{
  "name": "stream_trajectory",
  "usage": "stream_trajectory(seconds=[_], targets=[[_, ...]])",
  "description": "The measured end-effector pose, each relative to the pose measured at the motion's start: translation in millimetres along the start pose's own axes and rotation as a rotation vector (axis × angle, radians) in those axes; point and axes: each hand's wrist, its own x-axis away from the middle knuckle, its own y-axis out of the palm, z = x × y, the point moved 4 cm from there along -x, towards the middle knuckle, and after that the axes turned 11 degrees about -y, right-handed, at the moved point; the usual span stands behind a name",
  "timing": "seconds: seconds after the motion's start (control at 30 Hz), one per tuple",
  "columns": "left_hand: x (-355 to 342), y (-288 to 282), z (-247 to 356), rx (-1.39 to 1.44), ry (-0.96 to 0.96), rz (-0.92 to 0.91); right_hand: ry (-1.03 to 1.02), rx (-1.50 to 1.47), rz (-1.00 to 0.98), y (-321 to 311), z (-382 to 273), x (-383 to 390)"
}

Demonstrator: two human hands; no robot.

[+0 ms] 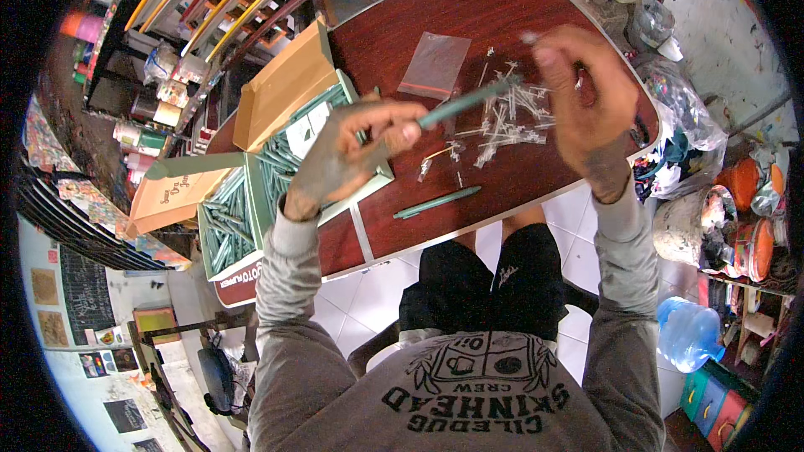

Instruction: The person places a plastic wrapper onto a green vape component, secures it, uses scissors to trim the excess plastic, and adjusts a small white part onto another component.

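My left hand [356, 146] pinches a dark green pen [469, 103], its far end pointing up and right over the table. To the right, my right hand [590, 88] is raised, blurred, with thumb and finger closed together. A small pale thing shows at its fingertips, too smeared to name. Below the hands, a loose heap of thin clear plastic pieces [512, 125] lies scattered on the tabletop. Another green pen [437, 202] rests near the table's front edge. Left of my left hand stand open boxes of similar green pens, one at the back [283, 159] and one in front [228, 222].
The dark red table [402, 12] has a pale rim. On it lies a clear zip bag [435, 63]. Clear plastic bags [682, 100] and paint-stained buckets [691, 222] crowd the right side. A blue water bottle [688, 335] is at lower right, a rack [218, 8] at upper left.
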Motion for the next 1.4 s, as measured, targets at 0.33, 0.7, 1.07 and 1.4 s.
stream_trajectory(seconds=[0.33,0.7,1.07,1.4], targets=[[108,55,4,0.013,0.334,0.183,-0.074,-0.154,-0.445,0,-100,43],[158,74,4,0.591,0.084,0.328,0.822,-0.218,0.089,-17,-153,147],[138,183,18,1.771,-0.279,0.284,0.515,0.095,0.092,-37,-163,170],[131,162,21,1.381,0.253,0.235,1.605,-0.961,0.383,-10,-185,164]])
